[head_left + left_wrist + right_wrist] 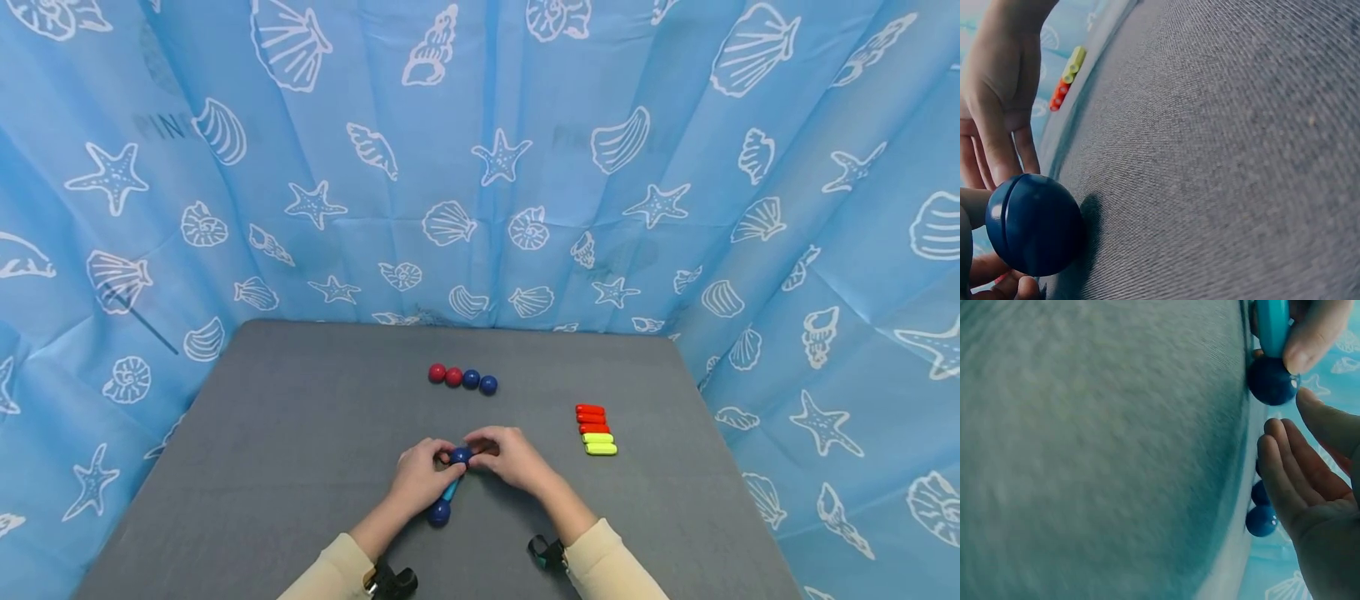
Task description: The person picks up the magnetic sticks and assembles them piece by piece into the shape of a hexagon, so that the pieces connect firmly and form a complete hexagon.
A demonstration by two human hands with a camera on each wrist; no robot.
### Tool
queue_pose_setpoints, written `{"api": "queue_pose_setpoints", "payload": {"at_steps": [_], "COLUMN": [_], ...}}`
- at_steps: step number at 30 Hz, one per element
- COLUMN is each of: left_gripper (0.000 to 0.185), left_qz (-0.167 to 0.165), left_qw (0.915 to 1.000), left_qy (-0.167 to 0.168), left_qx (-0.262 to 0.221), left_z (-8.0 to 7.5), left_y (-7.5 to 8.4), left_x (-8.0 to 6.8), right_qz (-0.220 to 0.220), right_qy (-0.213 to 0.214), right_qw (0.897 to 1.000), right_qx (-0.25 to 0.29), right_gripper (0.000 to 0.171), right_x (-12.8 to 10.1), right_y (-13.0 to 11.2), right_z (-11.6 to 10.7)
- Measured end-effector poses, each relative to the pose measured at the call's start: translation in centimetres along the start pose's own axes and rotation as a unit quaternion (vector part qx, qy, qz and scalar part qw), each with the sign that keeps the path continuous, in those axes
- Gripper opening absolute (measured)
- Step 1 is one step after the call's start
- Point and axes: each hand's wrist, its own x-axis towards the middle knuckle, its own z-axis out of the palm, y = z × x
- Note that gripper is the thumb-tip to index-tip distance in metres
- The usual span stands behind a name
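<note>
Two dark blue balls are joined by a light blue stick (pixel 451 490), which slants away from the near ball (pixel 439 512). My left hand (pixel 420 473) holds the far blue ball (pixel 461 455) between thumb and fingers, its thumb beside the joint with the stick in the right wrist view. Just right of that ball is my right hand (pixel 510 457), and in the right wrist view its fingers (pixel 1297 465) are fairly straight with the thumb apart, the thumb tip close to the ball. The near ball (pixel 1041 225) looms large in the left wrist view.
Farther back on the grey table (pixel 315 400) lies a row of two red balls (pixel 446 375) and two blue balls (pixel 480 382). To the right, several red sticks (pixel 591 418) and yellow sticks (pixel 600 443) lie stacked side by side. A blue shell-patterned curtain (pixel 480 192) hangs behind.
</note>
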Motion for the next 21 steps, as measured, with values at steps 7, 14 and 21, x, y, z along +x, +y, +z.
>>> {"api": "queue_pose_setpoints", "payload": {"at_steps": [7,14,21], "left_gripper": [0.029,0.029,0.027], "left_qz": [-0.015,-0.025,-0.025], "left_qw": [0.9999,0.9996,0.9994], "left_qy": [-0.005,-0.011,-0.013], "left_qx": [0.001,-0.009,-0.019], "left_z": [0.0,0.0,-0.1], "left_y": [0.1,0.2,-0.1], "left_x": [-0.1,-0.1,0.0], "right_qz": [0.006,0.028,0.052], "right_qy": [0.032,0.077,0.119], "right_qw": [0.999,0.996,0.991], "right_qx": [-0.001,-0.026,-0.036], "right_gripper": [0.031,0.031,0.031], "right_x": [-1.0,-2.7,-4.0], "right_y": [0.1,0.4,0.9], "right_z": [-1.6,-3.0,-4.5]}}
